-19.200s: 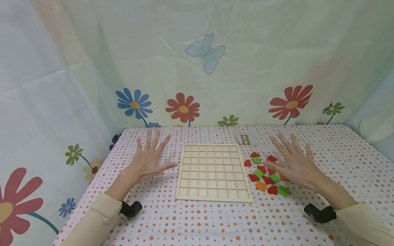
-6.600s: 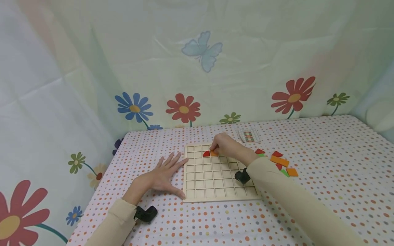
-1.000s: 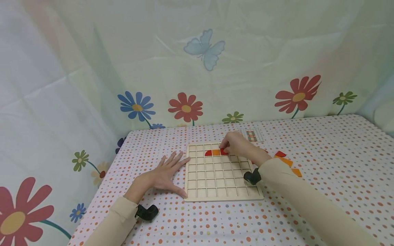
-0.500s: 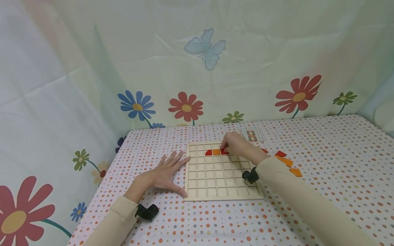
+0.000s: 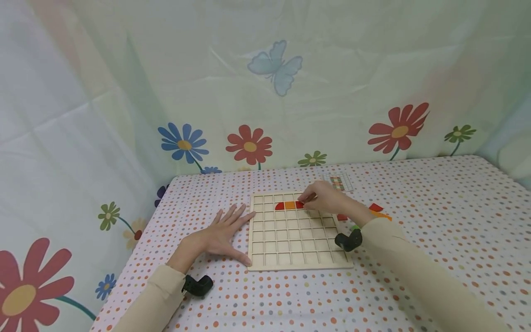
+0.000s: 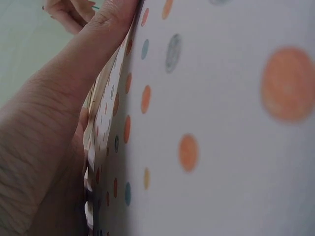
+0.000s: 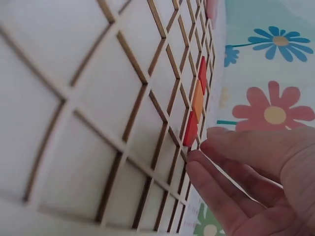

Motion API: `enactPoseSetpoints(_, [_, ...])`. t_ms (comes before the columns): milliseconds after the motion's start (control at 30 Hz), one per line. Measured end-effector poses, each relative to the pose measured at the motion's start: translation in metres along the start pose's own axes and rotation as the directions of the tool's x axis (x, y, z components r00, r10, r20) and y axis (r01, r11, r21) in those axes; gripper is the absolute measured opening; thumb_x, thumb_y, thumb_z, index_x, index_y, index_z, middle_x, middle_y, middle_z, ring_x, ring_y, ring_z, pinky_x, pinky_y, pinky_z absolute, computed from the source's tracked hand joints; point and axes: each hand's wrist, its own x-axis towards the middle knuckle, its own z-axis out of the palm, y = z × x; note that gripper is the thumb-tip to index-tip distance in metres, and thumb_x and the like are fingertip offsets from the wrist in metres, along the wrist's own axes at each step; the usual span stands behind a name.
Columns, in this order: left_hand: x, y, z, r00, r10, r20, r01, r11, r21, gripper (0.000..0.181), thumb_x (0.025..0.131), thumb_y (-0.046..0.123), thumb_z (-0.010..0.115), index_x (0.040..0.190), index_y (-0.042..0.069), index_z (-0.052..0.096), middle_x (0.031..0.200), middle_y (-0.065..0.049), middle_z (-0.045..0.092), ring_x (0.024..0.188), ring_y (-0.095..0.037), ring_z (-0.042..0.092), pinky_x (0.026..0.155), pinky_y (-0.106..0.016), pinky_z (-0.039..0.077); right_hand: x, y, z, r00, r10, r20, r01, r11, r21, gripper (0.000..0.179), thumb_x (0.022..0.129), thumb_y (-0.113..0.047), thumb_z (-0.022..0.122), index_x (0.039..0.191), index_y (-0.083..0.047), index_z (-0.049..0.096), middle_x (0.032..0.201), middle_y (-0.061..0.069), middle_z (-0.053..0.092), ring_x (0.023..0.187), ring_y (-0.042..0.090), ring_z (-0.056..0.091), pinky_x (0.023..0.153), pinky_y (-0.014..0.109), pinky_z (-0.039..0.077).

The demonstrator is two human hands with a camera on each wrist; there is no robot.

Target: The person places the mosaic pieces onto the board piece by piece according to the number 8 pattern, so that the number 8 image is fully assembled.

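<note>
A wooden grid board (image 5: 286, 235) lies flat on the dotted cloth. In its second row from the back sit a rounded red tile (image 5: 280, 206), an orange square tile (image 5: 290, 205) and another red tile (image 7: 190, 130). My right hand (image 5: 325, 198) hovers at the right-hand red tile, its fingers loosely bent; the right wrist view shows nothing between them, fingertips just off the tile. Fingers spread, my left hand (image 5: 217, 240) rests at the board's left edge, thumb by the near corner and fingertips touching the rim.
Loose tiles lie right of the board, among them a red one (image 5: 375, 207), an orange one (image 5: 383, 215) and a green one (image 5: 354, 227), partly hidden by the right forearm. A printed pattern card (image 5: 339, 182) lies behind the board. A flowered curtain (image 5: 274, 115) hangs beyond.
The right fingers have let go of the red tile, which now sits in its cell beside the orange one, and have drawn slightly right. The left hand keeps its place.
</note>
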Motion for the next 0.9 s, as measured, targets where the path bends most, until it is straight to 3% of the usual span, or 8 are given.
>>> enactPoseSetpoints(133, [0.000, 0.001, -0.001, 1.000, 0.001, 0.006, -0.001, 1.000, -0.008, 0.126, 0.076, 0.070, 0.083, 0.170, 0.027, 0.011, 0.177, -0.006, -0.006, 0.161, -0.033, -0.010, 0.127, -0.061, -0.004, -0.023, 0.000, -0.005, 1.000, -0.014, -0.019, 0.014, 1.000, 0.021, 0.018, 0.097, 0.004, 0.070, 0.113, 0.007, 0.076, 0.112, 0.020, 0.074, 0.103, 0.033, 0.072, 0.090, 0.044, 0.061])
enactPoseSetpoints(433, [-0.001, -0.003, 0.001, 1.000, 0.002, -0.003, -0.002, 1.000, 0.001, 0.126, 0.076, 0.069, 0.082, 0.170, 0.024, 0.011, 0.176, -0.009, -0.006, 0.161, -0.035, -0.009, 0.127, -0.064, 0.000, -0.083, 0.000, -0.010, 0.999, -0.036, -0.020, 0.033, 0.991, -0.132, 0.015, 0.092, -0.002, 0.078, 0.107, -0.007, 0.081, 0.106, 0.002, 0.073, 0.098, 0.024, 0.067, 0.081, 0.042, 0.059])
enactPoseSetpoints(600, [-0.002, -0.002, 0.001, 1.000, 0.005, -0.009, -0.005, 1.000, -0.012, 0.125, 0.077, 0.068, 0.083, 0.170, 0.023, 0.013, 0.176, -0.010, -0.004, 0.161, -0.036, -0.007, 0.127, -0.064, 0.000, -0.113, 0.016, -0.015, 0.999, -0.011, -0.036, 0.004, 0.981, -0.193, 0.024, 0.085, -0.002, 0.085, 0.108, -0.008, 0.081, 0.111, 0.006, 0.073, 0.097, 0.027, 0.066, 0.077, 0.040, 0.058])
enactPoseSetpoints(767, [-0.003, 0.000, 0.000, 1.000, 0.008, -0.011, -0.008, 1.000, -0.007, 0.125, 0.077, 0.068, 0.083, 0.170, 0.023, 0.013, 0.176, -0.010, -0.004, 0.161, -0.036, -0.007, 0.127, -0.064, 0.000, -0.133, 0.033, -0.019, 0.998, -0.005, -0.057, -0.007, 0.978, -0.207, 0.030, 0.084, 0.001, 0.085, 0.112, -0.007, 0.080, 0.118, 0.010, 0.071, 0.105, 0.032, 0.068, 0.081, 0.042, 0.061])
enactPoseSetpoints(900, [-0.002, 0.002, -0.001, 1.000, 0.014, -0.011, -0.014, 1.000, -0.013, 0.125, 0.077, 0.067, 0.083, 0.170, 0.023, 0.014, 0.176, -0.010, -0.004, 0.161, -0.036, -0.007, 0.127, -0.064, 0.000, -0.134, 0.035, -0.021, 0.998, -0.012, -0.055, 0.000, 0.977, -0.211, 0.029, 0.085, 0.000, 0.084, 0.113, -0.007, 0.080, 0.119, 0.010, 0.071, 0.106, 0.032, 0.068, 0.084, 0.043, 0.061])
